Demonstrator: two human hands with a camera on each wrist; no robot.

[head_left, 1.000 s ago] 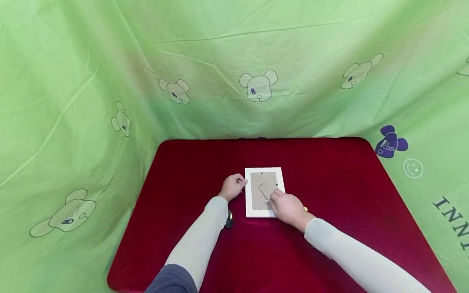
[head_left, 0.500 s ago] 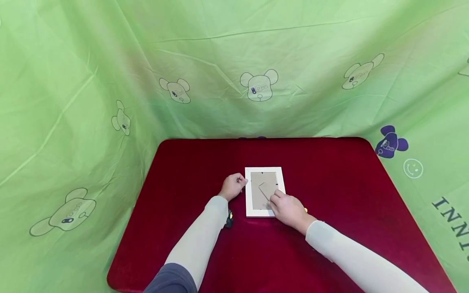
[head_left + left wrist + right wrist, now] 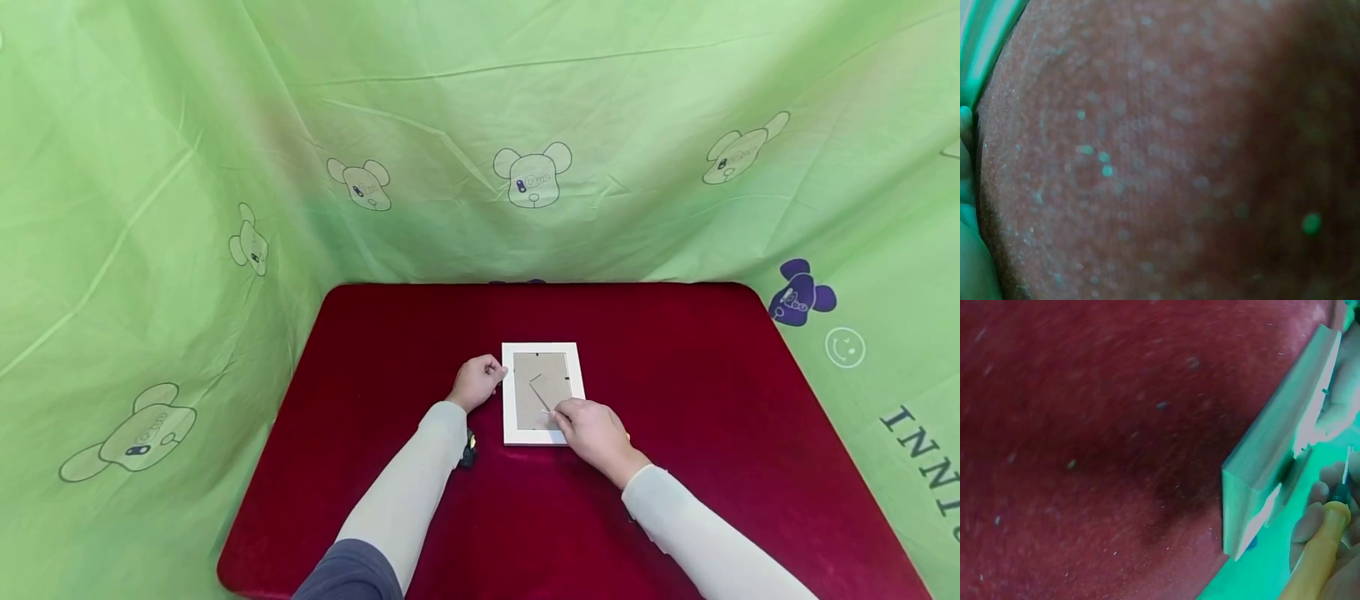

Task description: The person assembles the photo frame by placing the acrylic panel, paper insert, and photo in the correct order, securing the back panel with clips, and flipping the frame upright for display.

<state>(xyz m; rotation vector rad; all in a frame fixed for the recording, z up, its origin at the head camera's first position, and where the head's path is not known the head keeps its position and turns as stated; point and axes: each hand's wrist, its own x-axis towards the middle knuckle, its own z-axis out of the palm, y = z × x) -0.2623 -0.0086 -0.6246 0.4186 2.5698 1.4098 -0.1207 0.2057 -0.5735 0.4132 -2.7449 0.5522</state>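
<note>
While the right hand [image 3: 597,430] grips a yellow-handled screwdriver [image 3: 1317,557], the left hand [image 3: 477,382], pinching the white picture frame [image 3: 509,408], should steady it.

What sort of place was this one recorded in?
Probably a makeshift filming booth, though I can't be sure. A green cloth printed with bear heads hangs behind and on both sides of a red-topped table, where a white picture frame lies face down.
</note>
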